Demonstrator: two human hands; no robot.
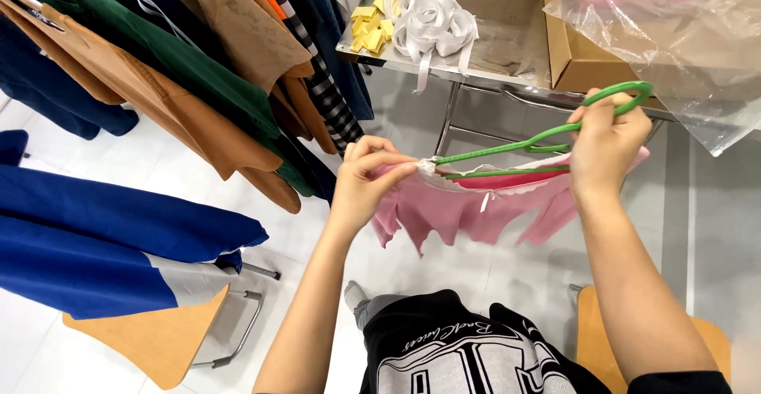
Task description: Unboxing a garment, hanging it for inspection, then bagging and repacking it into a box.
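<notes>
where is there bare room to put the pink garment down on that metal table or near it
On the metal table, a bare strip lies between the white ribbon pile and the cardboard box. The white floor below the pink garment is open too. The table's left end is crowded with ribbon and yellow tags; hanging clothes fill the left side.

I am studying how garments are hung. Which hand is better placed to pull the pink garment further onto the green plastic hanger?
Probably the left hand: it pinches the pink garment at the green plastic hanger tip, while the right hand grips the hook.

Glossy green plastic hanger [547, 136], soft matt pink cloth garment [468, 204], crinkled clear plastic bag [682, 37].
</notes>
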